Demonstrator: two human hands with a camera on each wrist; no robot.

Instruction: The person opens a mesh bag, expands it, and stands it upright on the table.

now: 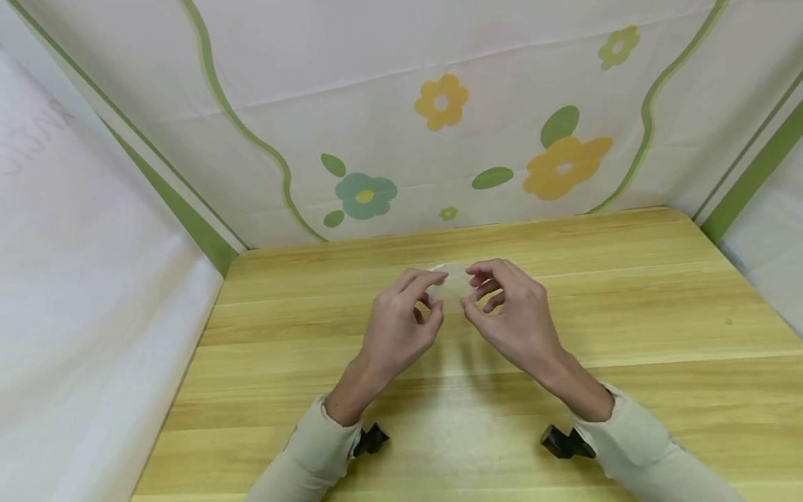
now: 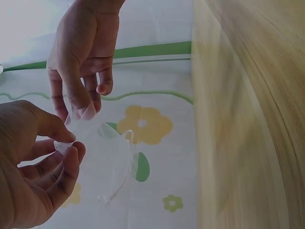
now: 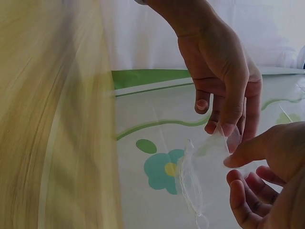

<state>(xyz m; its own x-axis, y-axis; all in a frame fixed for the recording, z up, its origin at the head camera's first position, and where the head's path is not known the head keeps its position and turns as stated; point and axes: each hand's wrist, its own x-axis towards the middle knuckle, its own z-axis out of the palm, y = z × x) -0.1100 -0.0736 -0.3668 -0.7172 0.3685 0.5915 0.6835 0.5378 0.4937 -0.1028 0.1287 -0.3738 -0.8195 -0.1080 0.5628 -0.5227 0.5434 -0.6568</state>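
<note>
Between both hands, above the table, hangs a small sheer white drawstring pouch (image 1: 453, 296), nearly see-through. My left hand (image 1: 398, 321) pinches one edge of it between thumb and fingers. On the opposite side my right hand (image 1: 517, 317) holds the other edge with its thumb and curled fingers. The wrist views show the thin material stretched between the two hands. A pale cord (image 3: 192, 183) runs along the pouch's far end, with a small loop at its tip. Part of each hand's grip is hidden behind the fingers and the pouch.
Below the hands lies a wood-grain table (image 1: 464, 432). A white cloth with printed flowers (image 1: 376, 125) stands behind its far edge, and white cloth sides (image 1: 81, 279) flank it. A black mount (image 1: 371, 440) sits on the left wrist, another (image 1: 567, 443) on the right.
</note>
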